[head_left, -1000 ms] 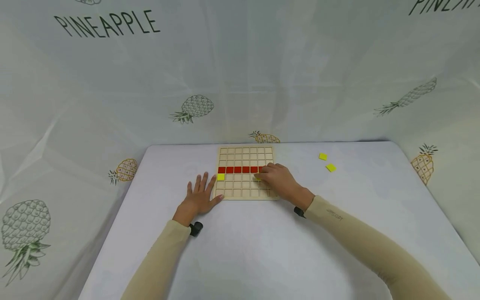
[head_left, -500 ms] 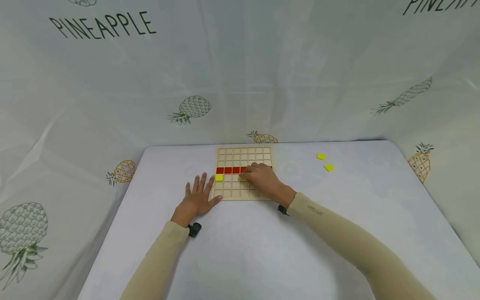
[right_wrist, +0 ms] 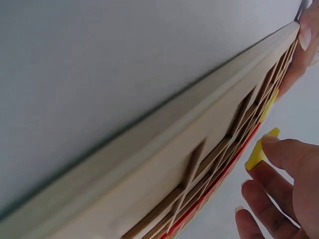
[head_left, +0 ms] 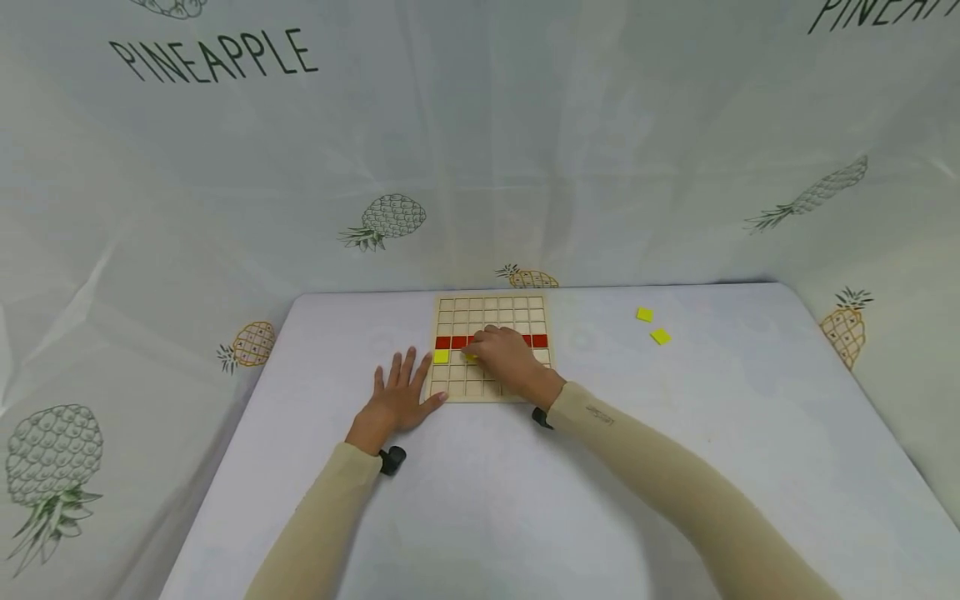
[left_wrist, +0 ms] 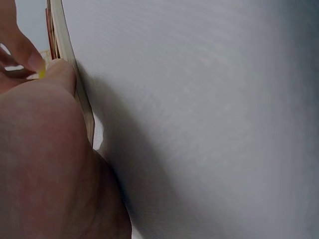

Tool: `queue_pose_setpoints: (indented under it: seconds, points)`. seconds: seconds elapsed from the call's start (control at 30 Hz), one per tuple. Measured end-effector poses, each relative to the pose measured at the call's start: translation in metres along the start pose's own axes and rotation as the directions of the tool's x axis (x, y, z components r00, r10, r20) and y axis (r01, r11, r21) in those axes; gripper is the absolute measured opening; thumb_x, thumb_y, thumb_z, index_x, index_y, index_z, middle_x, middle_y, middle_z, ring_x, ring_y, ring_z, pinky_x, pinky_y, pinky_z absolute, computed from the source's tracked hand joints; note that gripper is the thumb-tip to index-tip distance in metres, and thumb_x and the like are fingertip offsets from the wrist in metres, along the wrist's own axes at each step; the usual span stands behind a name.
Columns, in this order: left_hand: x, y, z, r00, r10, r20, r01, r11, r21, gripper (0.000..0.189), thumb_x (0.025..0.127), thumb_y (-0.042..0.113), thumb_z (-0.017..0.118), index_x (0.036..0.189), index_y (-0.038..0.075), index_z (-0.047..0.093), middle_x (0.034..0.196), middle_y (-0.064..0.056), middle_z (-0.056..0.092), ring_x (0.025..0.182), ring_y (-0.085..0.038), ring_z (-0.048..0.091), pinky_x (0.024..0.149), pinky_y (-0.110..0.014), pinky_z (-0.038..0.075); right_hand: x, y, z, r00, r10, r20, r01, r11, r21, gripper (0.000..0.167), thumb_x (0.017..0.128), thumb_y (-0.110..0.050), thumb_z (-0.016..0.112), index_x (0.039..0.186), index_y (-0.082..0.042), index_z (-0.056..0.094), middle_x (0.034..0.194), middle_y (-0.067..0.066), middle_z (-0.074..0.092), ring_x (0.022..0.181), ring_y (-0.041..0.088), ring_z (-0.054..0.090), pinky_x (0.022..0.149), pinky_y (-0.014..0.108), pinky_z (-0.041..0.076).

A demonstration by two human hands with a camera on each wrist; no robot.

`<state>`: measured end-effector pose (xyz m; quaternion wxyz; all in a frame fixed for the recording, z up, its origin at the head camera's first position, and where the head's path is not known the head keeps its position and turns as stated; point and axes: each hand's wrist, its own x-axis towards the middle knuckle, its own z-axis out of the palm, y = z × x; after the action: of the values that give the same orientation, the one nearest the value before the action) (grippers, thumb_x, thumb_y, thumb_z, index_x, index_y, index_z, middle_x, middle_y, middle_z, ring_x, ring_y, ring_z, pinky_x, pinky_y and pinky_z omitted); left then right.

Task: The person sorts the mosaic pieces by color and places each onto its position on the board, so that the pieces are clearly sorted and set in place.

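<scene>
A wooden grid board [head_left: 491,305] lies near the table's back edge, a row of red square tiles [head_left: 539,341] running across its middle. One yellow tile [head_left: 441,357] sits in the leftmost cell of the row just below the red ones. My right hand [head_left: 508,360] reaches over the board and pinches another yellow tile [right_wrist: 259,149] between thumb and finger, close above the grid. At the board's left edge my left hand [head_left: 397,400] lies with spread fingers, the thumb touching the lower left corner. Part of the red row is hidden behind the right hand.
Two loose yellow tiles [head_left: 661,337] lie on the white table [head_left: 480,500] to the right of the board. A white cloth [head_left: 615,167] printed with pineapples hangs behind and beside the table. Each wrist wears a small black camera [head_left: 392,460].
My right hand has moved left across the board with the yellow tile, from the right side toward the second and third columns. The left hand stays in place.
</scene>
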<state>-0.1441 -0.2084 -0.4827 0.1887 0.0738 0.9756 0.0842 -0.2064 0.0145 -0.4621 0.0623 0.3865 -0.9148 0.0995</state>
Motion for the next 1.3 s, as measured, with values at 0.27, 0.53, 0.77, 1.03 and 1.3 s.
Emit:
queue_pose_setpoints:
  seconds: [0.27, 0.53, 0.77, 1.03, 1.3]
  points:
    - [0.003, -0.003, 0.007, 1.000, 0.010, -0.006, -0.010, 1.000, -0.009, 0.087, 0.108, 0.061, 0.041, 0.172, 0.012, 0.008, 0.177, -0.022, -0.005, 0.162, -0.046, -0.005, 0.126, -0.069, -0.001, 0.011, -0.005, 0.007, 0.999, 0.034, 0.023, -0.034, 0.999, -0.001, 0.027, 0.095, -0.012, 0.080, 0.122, -0.015, 0.081, 0.116, 0.004, 0.079, 0.106, 0.023, 0.070, 0.102, 0.042, 0.057]
    - [0.004, -0.003, 0.007, 1.000, 0.007, -0.012, -0.007, 1.000, -0.006, 0.086, 0.108, 0.059, 0.043, 0.171, 0.011, 0.009, 0.177, -0.023, -0.004, 0.162, -0.047, -0.005, 0.125, -0.070, 0.000, 0.021, -0.010, 0.011, 0.999, 0.021, 0.038, -0.019, 0.999, -0.041, 0.025, 0.095, -0.011, 0.081, 0.120, -0.015, 0.082, 0.115, 0.003, 0.078, 0.109, 0.023, 0.071, 0.100, 0.041, 0.058]
    - [0.003, 0.000, 0.006, 1.000, -0.001, -0.015, 0.001, 1.000, 0.014, 0.086, 0.108, 0.059, 0.043, 0.171, 0.011, 0.009, 0.177, -0.023, -0.003, 0.162, -0.047, -0.003, 0.126, -0.070, 0.002, 0.025, -0.015, 0.011, 0.997, 0.047, 0.066, -0.044, 0.998, -0.053, 0.026, 0.094, -0.013, 0.082, 0.120, -0.017, 0.082, 0.116, 0.001, 0.078, 0.107, 0.021, 0.069, 0.105, 0.040, 0.056]
    - [0.007, -0.003, 0.007, 1.000, -0.014, 0.012, 0.013, 1.000, 0.020, 0.088, 0.108, 0.060, 0.042, 0.171, 0.012, 0.006, 0.177, -0.022, -0.006, 0.162, -0.046, -0.007, 0.126, -0.069, -0.002, 0.023, -0.016, 0.013, 0.997, 0.029, 0.076, -0.020, 0.993, -0.112, 0.019, 0.097, -0.011, 0.078, 0.114, -0.018, 0.084, 0.110, -0.003, 0.081, 0.091, 0.018, 0.065, 0.091, 0.034, 0.060]
    - [0.010, -0.005, 0.009, 0.999, -0.029, 0.027, 0.029, 0.999, 0.031, 0.091, 0.107, 0.062, 0.044, 0.171, 0.012, 0.003, 0.176, -0.022, -0.008, 0.162, -0.047, -0.008, 0.126, -0.070, -0.002, 0.008, -0.010, 0.008, 0.997, 0.029, 0.075, -0.019, 0.991, -0.132, 0.017, 0.099, -0.010, 0.076, 0.109, -0.020, 0.084, 0.110, -0.008, 0.080, 0.093, 0.017, 0.068, 0.087, 0.033, 0.060]
